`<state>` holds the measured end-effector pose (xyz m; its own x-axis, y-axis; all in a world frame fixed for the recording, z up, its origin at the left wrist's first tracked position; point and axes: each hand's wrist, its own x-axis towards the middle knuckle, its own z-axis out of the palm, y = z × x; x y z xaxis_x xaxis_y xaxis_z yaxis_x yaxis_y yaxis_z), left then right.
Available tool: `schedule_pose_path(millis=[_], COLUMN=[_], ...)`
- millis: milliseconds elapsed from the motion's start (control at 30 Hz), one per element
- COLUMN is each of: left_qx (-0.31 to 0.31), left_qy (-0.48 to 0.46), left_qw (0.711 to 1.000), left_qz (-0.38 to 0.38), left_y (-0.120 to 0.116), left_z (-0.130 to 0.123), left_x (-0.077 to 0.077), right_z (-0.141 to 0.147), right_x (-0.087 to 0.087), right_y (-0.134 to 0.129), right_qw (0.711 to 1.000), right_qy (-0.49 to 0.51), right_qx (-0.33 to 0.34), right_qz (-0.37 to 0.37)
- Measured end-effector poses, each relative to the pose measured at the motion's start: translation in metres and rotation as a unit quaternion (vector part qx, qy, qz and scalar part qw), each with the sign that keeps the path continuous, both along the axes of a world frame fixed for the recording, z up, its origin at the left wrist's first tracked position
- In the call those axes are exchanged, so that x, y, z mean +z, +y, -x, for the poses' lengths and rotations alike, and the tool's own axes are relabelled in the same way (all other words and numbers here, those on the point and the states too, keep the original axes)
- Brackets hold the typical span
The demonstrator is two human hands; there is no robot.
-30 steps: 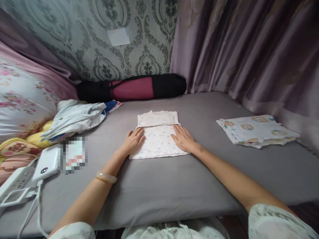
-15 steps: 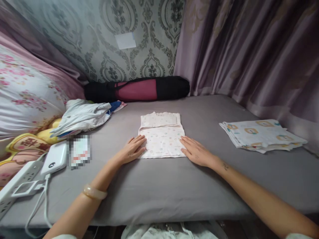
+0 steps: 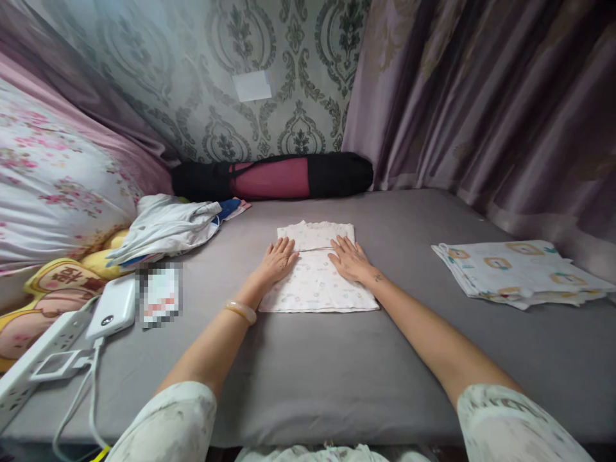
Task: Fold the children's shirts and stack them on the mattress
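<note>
A small white garment with a faint pastel print (image 3: 317, 285) lies flat on the grey sheet, partly folded, with a crosswise fold edge in its upper part. My left hand (image 3: 279, 260) rests flat on its left side, fingers spread near that fold. On the right side, my right hand (image 3: 351, 258) lies palm down with its fingers apart, reaching over the same fold. Neither hand grips the cloth. Parts of the garment's side edges are hidden under both hands.
Folded printed cloths (image 3: 524, 269) lie at the right. To the left are a crumpled grey garment (image 3: 168, 224), a white power bank (image 3: 113, 308), a power strip (image 3: 43, 356) with cables and a yellow cushion (image 3: 52, 289). A black and maroon rolled bag (image 3: 269, 176) lies against the wall.
Both hands have slid from the garment's lower side edges up and inward to its fold. More of the lower part now shows, spread wider at the bottom. The view has shifted slightly.
</note>
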<state>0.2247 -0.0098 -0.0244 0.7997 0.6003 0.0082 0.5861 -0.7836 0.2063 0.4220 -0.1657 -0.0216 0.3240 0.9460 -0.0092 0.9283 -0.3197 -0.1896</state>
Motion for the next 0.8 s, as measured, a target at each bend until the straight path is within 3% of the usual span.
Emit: schedule_pose_path(millis=[233, 433, 567, 667, 800], left_qx=[-0.017, -0.152, -0.184, -0.180, -0.209], left_qy=[-0.012, -0.035, -0.065, -0.079, -0.089], left_qw=[1.000, 0.988, 0.977, 0.978, 0.972], left_qz=[-0.002, 0.015, 0.085, 0.074, 0.062], left_y=[-0.006, -0.034, -0.052, -0.058, -0.061], left_z=[0.012, 0.065, 0.104, 0.121, 0.130], left_x=[0.002, 0.020, 0.033, 0.035, 0.038], right_z=[-0.001, 0.007, 0.012, 0.012, 0.010], right_x=[0.005, 0.010, 0.024, 0.035, 0.038], right_y=[-0.012, -0.080, -0.131, -0.149, -0.153], right_qw=[0.999, 0.989, 0.983, 0.978, 0.969], right_qy=[0.025, 0.063, 0.077, 0.084, 0.062], right_qx=[0.017, 0.134, 0.167, 0.185, 0.230], right_qz=[0.009, 0.009, -0.017, -0.047, -0.071])
